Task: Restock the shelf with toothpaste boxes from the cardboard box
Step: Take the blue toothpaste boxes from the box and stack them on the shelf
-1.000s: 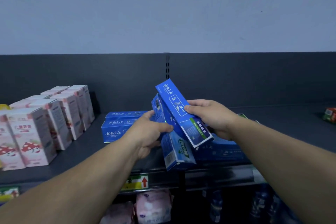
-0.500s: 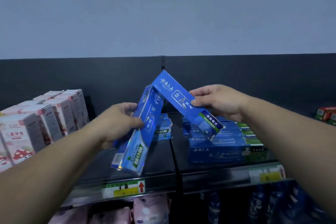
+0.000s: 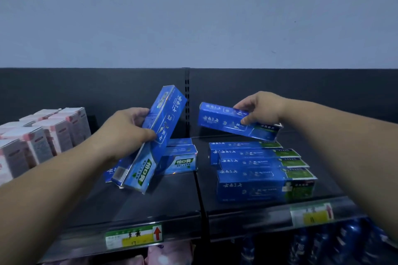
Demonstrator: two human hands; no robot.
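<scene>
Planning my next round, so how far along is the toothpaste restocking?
Done: on the shelf, a stack of boxes at right, loose boxes at left. In hand: the left hand grips a tilted box, the right hand holds a second box above the stack. Left: setting both down; the cardboard box is unseen.

Stacked boxes [image 3: 258, 187] on the right all read 云南三七 in white, same on the raised box [image 3: 224, 121]. Tilted box [image 3: 169, 114] and the lying box [image 3: 183, 161] behind it had 怡口爽 on their green-white ends. Shelf tag [image 3: 133, 237] showed a red up arrow, rest too blurry.
</scene>
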